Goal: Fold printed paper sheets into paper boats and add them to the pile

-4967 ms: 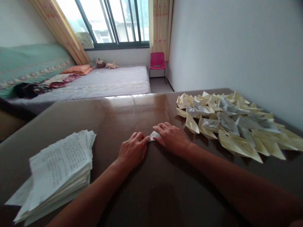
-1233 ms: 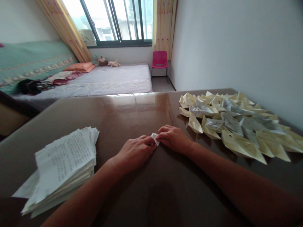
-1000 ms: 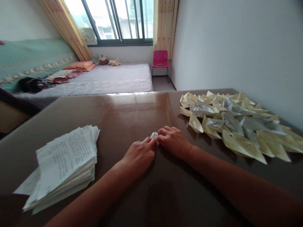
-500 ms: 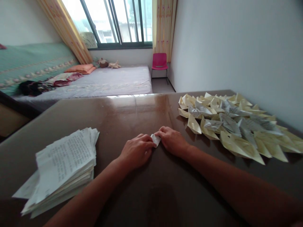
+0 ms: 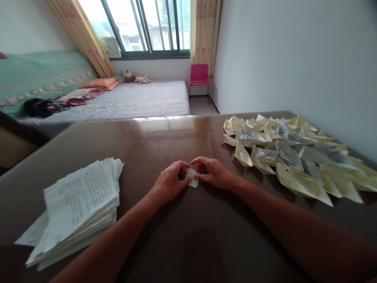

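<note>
A small folded piece of white paper lies between my hands, near the middle of the brown table. My left hand pinches its left side, thumb below and fingers curled above. From the other side my right hand grips the paper's right part, its thumb and forefinger bent round the edge. Faint creases show on the paper, while its upper part is partly hidden by my fingers. Several folded paper boats, cream and white, are crowded together on the right. To the left sits a stack of printed sheets, loosely fanned.
The glossy brown table reaches toward a bed with a pale sheet. A pink chair stands by the window. A white wall runs along the right side.
My fingers have lifted and curled above the folded paper, with thumbs now at its lower part. More of the paper's lower tip shows. The boats and the stack lie as before.
</note>
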A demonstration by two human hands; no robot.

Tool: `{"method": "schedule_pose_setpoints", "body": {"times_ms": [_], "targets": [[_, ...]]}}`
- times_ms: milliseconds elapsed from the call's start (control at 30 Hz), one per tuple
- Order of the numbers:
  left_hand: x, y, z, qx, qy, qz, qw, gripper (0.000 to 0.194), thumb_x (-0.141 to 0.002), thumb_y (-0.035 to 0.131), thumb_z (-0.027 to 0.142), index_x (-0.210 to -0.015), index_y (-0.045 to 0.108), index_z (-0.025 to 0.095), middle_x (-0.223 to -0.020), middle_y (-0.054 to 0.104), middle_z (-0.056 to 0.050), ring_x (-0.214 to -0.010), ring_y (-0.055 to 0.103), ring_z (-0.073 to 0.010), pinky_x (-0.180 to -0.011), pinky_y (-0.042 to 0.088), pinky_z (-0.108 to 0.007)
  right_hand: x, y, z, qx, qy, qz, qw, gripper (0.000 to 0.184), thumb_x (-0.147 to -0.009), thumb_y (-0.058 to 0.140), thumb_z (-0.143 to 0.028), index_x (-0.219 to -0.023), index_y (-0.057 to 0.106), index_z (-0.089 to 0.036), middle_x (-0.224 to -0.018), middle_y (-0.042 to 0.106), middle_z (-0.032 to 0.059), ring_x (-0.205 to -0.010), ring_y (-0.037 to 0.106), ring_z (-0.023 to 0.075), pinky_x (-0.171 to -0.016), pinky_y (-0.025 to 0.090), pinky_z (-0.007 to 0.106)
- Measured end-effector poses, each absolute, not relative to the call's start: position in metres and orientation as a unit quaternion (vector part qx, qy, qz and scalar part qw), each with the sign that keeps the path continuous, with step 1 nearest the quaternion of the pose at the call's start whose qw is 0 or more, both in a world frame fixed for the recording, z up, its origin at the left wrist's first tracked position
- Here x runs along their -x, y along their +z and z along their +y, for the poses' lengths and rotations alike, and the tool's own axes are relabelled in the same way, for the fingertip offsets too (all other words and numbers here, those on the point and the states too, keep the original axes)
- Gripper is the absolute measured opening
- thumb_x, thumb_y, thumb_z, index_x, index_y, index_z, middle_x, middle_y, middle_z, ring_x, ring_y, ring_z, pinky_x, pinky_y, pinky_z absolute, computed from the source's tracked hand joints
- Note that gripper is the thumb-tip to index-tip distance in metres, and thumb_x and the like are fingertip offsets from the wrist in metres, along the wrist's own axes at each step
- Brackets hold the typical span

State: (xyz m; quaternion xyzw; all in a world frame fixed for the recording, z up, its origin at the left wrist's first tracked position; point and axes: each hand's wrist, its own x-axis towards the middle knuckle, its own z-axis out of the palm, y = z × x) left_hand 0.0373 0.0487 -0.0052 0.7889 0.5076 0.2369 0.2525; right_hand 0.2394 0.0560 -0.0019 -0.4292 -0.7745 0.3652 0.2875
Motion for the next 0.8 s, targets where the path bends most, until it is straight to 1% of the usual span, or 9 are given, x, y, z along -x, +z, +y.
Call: {"method": "schedule_pose_setpoints", "body": {"times_ms": [100,167,300,367,433,567,667,800], "targets": [[-0.039,-0.007,0.05,-0.76,0.29,0.483,0.324,0.026,-0.073,0.064,0.016,-0.098,0.058,0.02,-0.083,0.063,0.001,-0.073,0.061,-0.0128,-0.065,0.05,-0.024,-0.24,0.0,0.057,0.414,0.396,-0.76,0.307,0.03,-0.076,0.067,-0.02,-0.106,0.062,-0.019,-0.076,0.06,-0.0025,-0.067,0.056,0.0101,-0.063,0.045,0.022],[-0.04,-0.007,0.051,-0.748,0.326,0.472,0.335,0.022,-0.075,0.062,0.016,-0.097,0.057,0.02,-0.084,0.064,0.0,-0.074,0.062,-0.0125,-0.065,0.051,-0.024,-0.24,0.001,0.057,0.409,0.39,-0.753,0.337,0.027,-0.077,0.067,-0.021,-0.103,0.063,-0.019,-0.08,0.062,-0.0012,-0.068,0.056,0.0103,-0.063,0.046,0.022],[-0.041,0.001,0.048,-0.766,0.372,0.458,0.256,0.014,-0.078,0.062,0.018,-0.091,0.059,0.02,-0.087,0.063,-0.001,-0.074,0.061,-0.0121,-0.065,0.052,-0.024,-0.239,0.003,0.057,0.393,0.343,-0.76,0.388,0.013,-0.081,0.066,-0.028,-0.089,0.067,-0.018,-0.081,0.063,0.0003,-0.069,0.056,0.0108,-0.063,0.045,0.023],[-0.041,0.004,0.047,-0.777,0.385,0.439,0.235,0.009,-0.079,0.062,0.018,-0.088,0.06,0.019,-0.086,0.061,-0.001,-0.072,0.06,-0.0111,-0.066,0.052,-0.024,-0.239,0.004,0.055,0.391,0.298,-0.774,0.4,0.011,-0.082,0.065,-0.03,-0.085,0.068,-0.019,-0.079,0.062,0.0002,-0.069,0.056,0.011,-0.065,0.044,0.023],[-0.042,0.006,0.046,-0.783,0.398,0.42,0.228,0.006,-0.081,0.062,0.019,-0.087,0.062,0.019,-0.087,0.06,-0.001,-0.071,0.06,-0.0102,-0.067,0.052,-0.023,-0.238,0.005,0.053,0.395,0.241,-0.791,0.401,0.011,-0.084,0.064,-0.031,-0.085,0.068,-0.021,-0.08,0.062,0.0007,-0.073,0.056,0.0123,-0.069,0.044,0.024],[-0.041,0.004,0.047,-0.788,0.417,0.402,0.209,0.006,-0.084,0.06,0.021,-0.087,0.065,0.02,-0.09,0.058,-0.002,-0.075,0.06,-0.01,-0.067,0.052,-0.022,-0.24,0.006,0.05,0.391,0.14,-0.829,0.376,0.014,-0.089,0.058,-0.032,-0.088,0.069,-0.023,-0.085,0.066,0.003,-0.084,0.056,0.0163,-0.077,0.043,0.028],[-0.04,0.001,0.048,-0.798,0.399,0.41,0.189,0.006,-0.085,0.059,0.021,-0.088,0.064,0.02,-0.092,0.059,-0.001,-0.075,0.06,-0.0099,-0.069,0.051,-0.022,-0.241,0.007,0.049,0.386,0.141,-0.835,0.367,0.019,-0.092,0.052,-0.03,-0.088,0.07,-0.023,-0.088,0.065,0.0042,-0.084,0.057,0.0161,-0.078,0.043,0.028],[-0.038,0.0,0.048,-0.803,0.369,0.432,0.179,0.007,-0.087,0.056,0.024,-0.089,0.062,0.02,-0.093,0.062,-0.002,-0.077,0.06,-0.0113,-0.074,0.052,-0.024,-0.241,0.007,0.049,0.403,0.198,-0.814,0.369,0.02,-0.092,0.051,-0.029,-0.088,0.069,-0.022,-0.09,0.065,0.0036,-0.08,0.059,0.0143,-0.076,0.044,0.027]]}}
